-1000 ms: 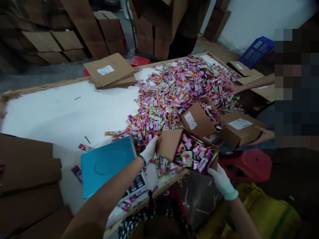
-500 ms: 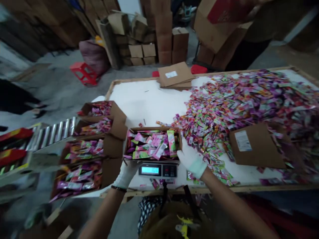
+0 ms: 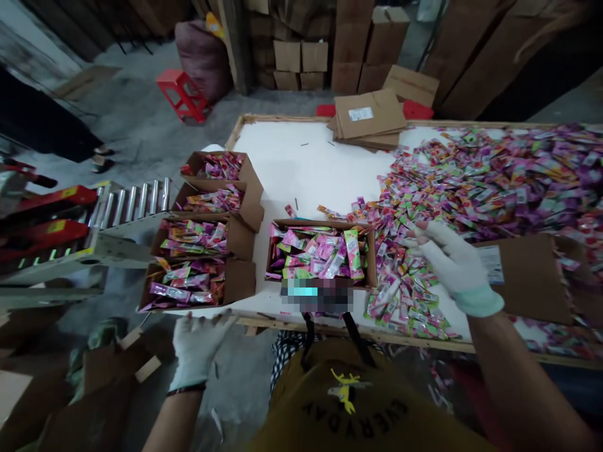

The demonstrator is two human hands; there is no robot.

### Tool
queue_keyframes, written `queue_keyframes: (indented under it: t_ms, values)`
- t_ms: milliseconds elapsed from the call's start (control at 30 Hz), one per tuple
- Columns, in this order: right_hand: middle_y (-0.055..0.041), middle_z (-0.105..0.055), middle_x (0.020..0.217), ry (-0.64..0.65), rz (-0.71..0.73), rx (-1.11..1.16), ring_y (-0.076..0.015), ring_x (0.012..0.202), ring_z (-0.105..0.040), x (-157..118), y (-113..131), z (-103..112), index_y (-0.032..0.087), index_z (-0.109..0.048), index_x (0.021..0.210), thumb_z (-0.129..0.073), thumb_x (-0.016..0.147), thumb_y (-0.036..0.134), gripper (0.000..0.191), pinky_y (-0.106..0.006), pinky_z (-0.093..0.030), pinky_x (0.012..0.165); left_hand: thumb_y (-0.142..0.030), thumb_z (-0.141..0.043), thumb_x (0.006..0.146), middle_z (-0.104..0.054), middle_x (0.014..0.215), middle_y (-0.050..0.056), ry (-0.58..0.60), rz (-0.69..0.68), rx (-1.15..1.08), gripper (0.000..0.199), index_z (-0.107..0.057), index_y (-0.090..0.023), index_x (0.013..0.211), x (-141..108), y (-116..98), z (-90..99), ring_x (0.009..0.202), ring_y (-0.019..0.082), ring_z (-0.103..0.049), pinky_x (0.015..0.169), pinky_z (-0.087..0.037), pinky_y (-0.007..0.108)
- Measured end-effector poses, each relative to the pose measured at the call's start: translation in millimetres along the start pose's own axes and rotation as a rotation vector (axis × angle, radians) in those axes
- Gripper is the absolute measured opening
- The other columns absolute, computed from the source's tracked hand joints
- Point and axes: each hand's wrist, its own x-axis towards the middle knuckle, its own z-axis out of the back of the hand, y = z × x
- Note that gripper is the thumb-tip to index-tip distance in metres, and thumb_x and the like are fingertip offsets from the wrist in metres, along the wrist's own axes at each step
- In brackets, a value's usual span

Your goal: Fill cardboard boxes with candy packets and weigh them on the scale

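Observation:
A cardboard box (image 3: pixel 372 258) filled with pink, purple and green snack packets (image 3: pixel 325 248) sits on the digital scale (image 3: pixel 330 294), whose lit display is blurred out. Both my hands wear white fingerless-tipped gloves and are off the box. Left of it, my left hand (image 3: pixel 200 345) is open at the table's front edge, just below the nearest of the filled boxes (image 3: pixel 239 282). To the right, my right hand (image 3: pixel 443 263) is open with fingers stretched out over the heap of loose packets (image 3: pixel 490 182), holding nothing.
Several filled boxes stand in a row at the table's left end, beside a roller conveyor (image 3: pixel 136 204). Flattened cartons (image 3: pixel 370 116) lie at the far edge. Another open carton (image 3: pixel 532 276) rests among the packets at right. A red stool (image 3: pixel 181 94) stands on the floor beyond.
Both hands have let go of the box on the scale. My left hand has moved left and down, my right hand right over the heap. A person at the back has shifted, and the view has turned.

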Motion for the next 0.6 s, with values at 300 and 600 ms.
queue_keyframes:
  t_ms: [300, 600]
  values:
    - [-0.0143, -0.066, 0.155, 0.453, 0.444, -0.524, -0.0332, 0.135, -0.070, -5, 68, -56, 0.018, -0.071, 0.147, -0.052, 0.102, 0.025, 0.049, -0.049, -0.059, 0.116, -0.052, -0.061, 0.089, -0.070, 0.128, 0.016, 0.007, -0.006, 0.081, 0.051, -0.062, -0.025, 0.133, 60, -32, -48.6, 0.125, 0.041, -0.067, 0.101, -0.055, 0.077]
    - [-0.0203, -0.065, 0.151, 0.634, 0.335, -1.050, -0.0359, 0.106, -0.079, 12, 98, -136, 0.019, -0.058, 0.162, -0.063, 0.090, 0.007, 0.073, -0.043, -0.063, 0.092, -0.054, -0.057, 0.093, -0.073, 0.131, 0.010, 0.161, -0.061, 0.071, 0.042, -0.069, -0.028, 0.123, 110, -63, -89.4, 0.127, 0.035, -0.067, 0.107, -0.055, 0.069]
